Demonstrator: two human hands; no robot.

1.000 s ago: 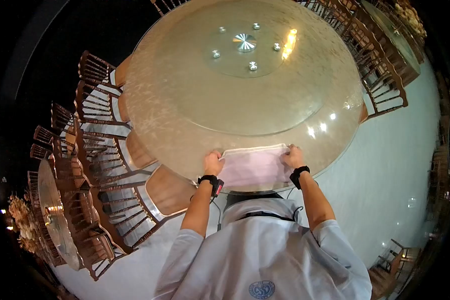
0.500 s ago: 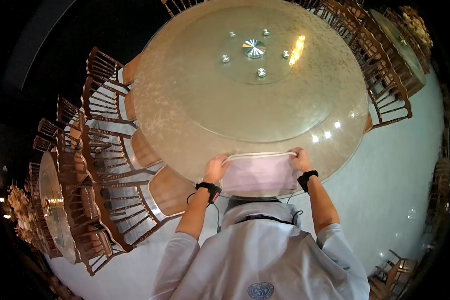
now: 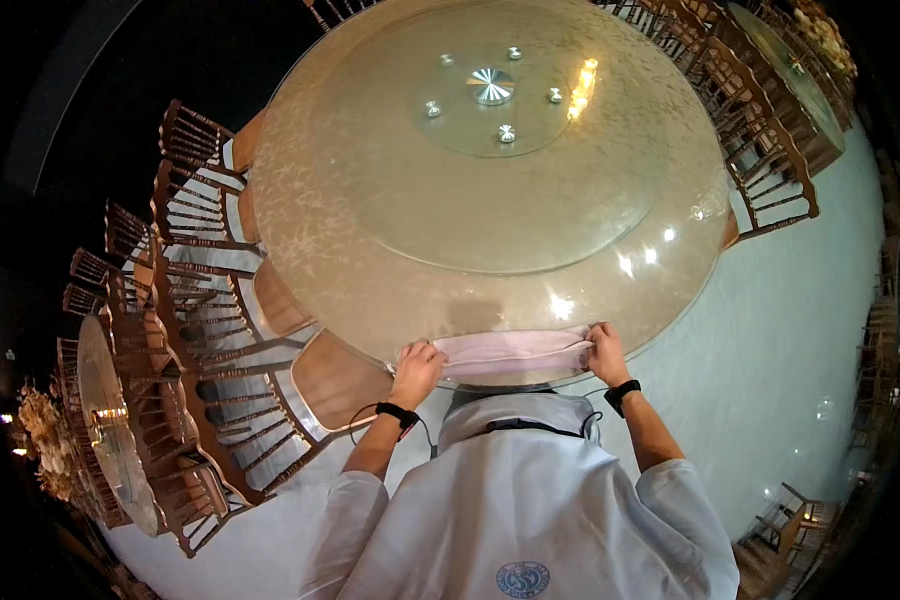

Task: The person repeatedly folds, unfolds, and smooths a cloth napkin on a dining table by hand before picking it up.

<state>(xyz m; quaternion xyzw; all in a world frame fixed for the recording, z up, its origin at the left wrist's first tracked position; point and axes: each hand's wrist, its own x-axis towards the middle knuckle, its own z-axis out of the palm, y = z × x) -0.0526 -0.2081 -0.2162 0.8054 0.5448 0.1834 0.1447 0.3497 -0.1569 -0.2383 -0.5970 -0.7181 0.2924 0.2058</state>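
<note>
Looks to me like a fold in the pink cloth (image 3: 515, 352), a long narrow strip lying along the tabletop's (image 3: 340, 285) near edge. For a neat one, I'd keep both ends level, pull outward gently so the middle doesn't sag or bunch, and line the layers up before pressing the crease.

As for the hands, neither is open wide: the left hand (image 3: 419, 369) has its fingers closed on the left end, and the right hand (image 3: 607, 354) pinches the right end, thumb partly hidden.
</note>
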